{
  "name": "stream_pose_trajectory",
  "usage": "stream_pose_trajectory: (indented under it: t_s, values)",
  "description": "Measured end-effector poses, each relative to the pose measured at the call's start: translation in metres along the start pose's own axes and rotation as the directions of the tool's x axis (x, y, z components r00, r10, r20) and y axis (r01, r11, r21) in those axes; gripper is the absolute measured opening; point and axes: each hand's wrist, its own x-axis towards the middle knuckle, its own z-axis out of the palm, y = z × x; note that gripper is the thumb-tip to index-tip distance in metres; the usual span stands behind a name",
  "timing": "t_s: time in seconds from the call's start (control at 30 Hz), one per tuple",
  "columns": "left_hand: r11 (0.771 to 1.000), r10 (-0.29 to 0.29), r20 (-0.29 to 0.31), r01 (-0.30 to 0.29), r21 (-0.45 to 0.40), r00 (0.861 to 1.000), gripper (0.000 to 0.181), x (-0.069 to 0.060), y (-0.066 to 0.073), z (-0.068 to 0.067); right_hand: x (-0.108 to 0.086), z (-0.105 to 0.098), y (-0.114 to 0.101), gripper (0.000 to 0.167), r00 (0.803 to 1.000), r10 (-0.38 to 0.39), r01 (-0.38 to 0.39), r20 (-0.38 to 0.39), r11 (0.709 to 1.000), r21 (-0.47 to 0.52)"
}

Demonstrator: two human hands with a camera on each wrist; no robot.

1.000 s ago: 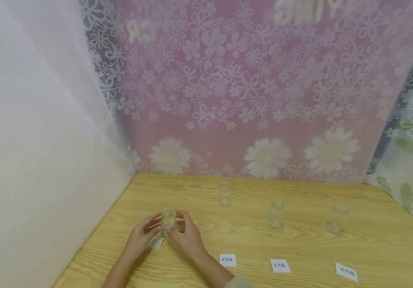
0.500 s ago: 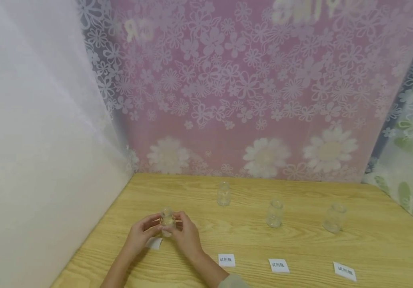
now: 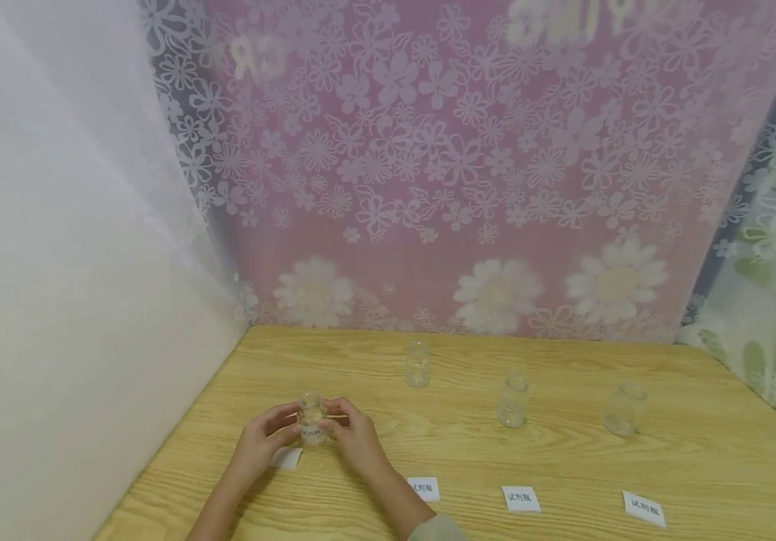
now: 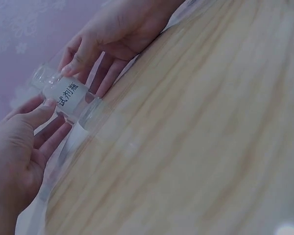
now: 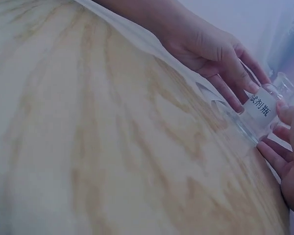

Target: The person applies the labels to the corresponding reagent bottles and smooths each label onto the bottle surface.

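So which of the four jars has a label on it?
The leftmost jar, held by the left hand and right hand: it bears a white printed label; the other three jars show plain glass.

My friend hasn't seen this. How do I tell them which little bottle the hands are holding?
Start at the wood-grain table and look toward its left side. There, the left hand and right hand hold a clear glass bottle between them. Unlike the other three bottles, it is held and shows a white label with black writing.
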Motion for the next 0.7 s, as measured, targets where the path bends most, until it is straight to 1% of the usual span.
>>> stream_pose_trajectory:
  t_s: [0.17, 0.27, 0.37, 0.43, 0.53, 0.6, 0.7]
  values:
    - [1.0, 0.007, 0.01, -0.007, -0.008, 1.0, 0.041, -0.0014, 0.0013, 0.0005, -0.0027, 0.0004, -0.0017, 0.035, 1.0, 0.006, -0.005, 0.026, 0.999, -0.032]
    - [1.0, 0.0, 0.014, 0.0, -0.011, 1.0, 0.041, -0.0022, 0.0045, 0.001, -0.0037, 0.0022, -0.0029, 0.044, 0.998, 0.041, -0.04, 0.048, 0.999, -0.028]
    - [1.0, -0.006, 0.007, 0.005, 0.01, 1.0, 0.042, -0.0026, 0.0075, 0.0022, -0.0033, 0.0043, -0.0013, 0.051, 0.997, 0.057, -0.054, 0.06, 0.997, -0.051]
    - [1.0, -0.014, 0.009, 0.014, 0.011, 1.0, 0.045, -0.0024, 0.0086, 0.0034, -0.0029, 0.0056, -0.0006, 0.056, 0.996, 0.077, -0.073, 0.053, 0.994, -0.083]
    - [1.0, -0.02, 0.018, 0.02, 0.003, 1.0, 0.05, -0.0026, 0.0093, 0.0055, -0.0026, 0.0071, 0.0001, 0.061, 0.996, 0.084, -0.077, 0.04, 0.984, -0.158]
    - [1.0, -0.016, 0.017, 0.016, -0.001, 1.0, 0.052, -0.0028, 0.0084, 0.0066, -0.0025, 0.0079, 0.0002, 0.062, 0.996, 0.079, -0.07, 0.038, 0.976, -0.208]
    - [1.0, 0.007, 0.002, -0.007, 0.009, 1.0, 0.052, -0.0033, 0.0071, 0.0077, -0.0025, 0.0086, 0.0004, 0.059, 0.998, 0.035, -0.023, 0.043, 0.966, -0.256]
